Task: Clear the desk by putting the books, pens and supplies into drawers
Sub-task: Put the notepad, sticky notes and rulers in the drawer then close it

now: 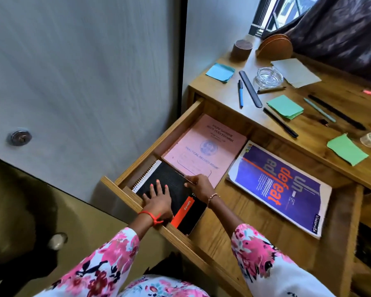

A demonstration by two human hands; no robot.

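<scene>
The black spiral-bound notebook (pixel 180 196) with an orange-red band on its cover is seen lying in the near left corner of the open wooden drawer (pixel 156 144), its wire spine turned towards the drawer's left wall. The left grip (pixel 157 200) is laid flat on the cover, fingers straight and spread wide, with a red thread worn at the wrist. The right grip (pixel 199 185) is narrowed to a pinch on the notebook's far right corner, where the edge is held between thumb and fingertips; a thin bracelet is worn at that wrist. The pink paper record book (pixel 206 146) is placed just beyond the notebook, and its near corner is overlapped by it. The purple softcover book (pixel 278 185) with orange lettering is set apart to the right on the drawer floor. On the wooden worktop (pixel 223 93) above the drawer, a blue sticky-note pad (pixel 220 72), a blue pen (pixel 240 93), a clear glass dish (pixel 268 77), a green sticky-note pad (pixel 285 107) and a black pen (pixel 280 122) are left lying loose, well apart from both hands
</scene>
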